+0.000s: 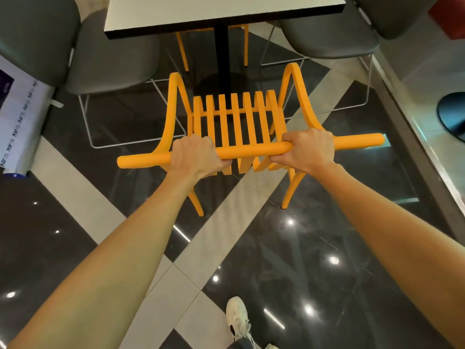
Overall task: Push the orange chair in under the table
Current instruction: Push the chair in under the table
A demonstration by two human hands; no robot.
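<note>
Left hand [197,154] and right hand [308,152] are both clenched around the round top rail of the orange slatted chair [236,122]. Chair stands short of the white square black-edged table [201,13], seat not yet under it. Judgement: pushing stage; next, a straight push toward the table's black pedestal [221,51].

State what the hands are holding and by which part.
Both the left hand and right hand grip the orange chair by its round top rail, one toward each end.
</note>
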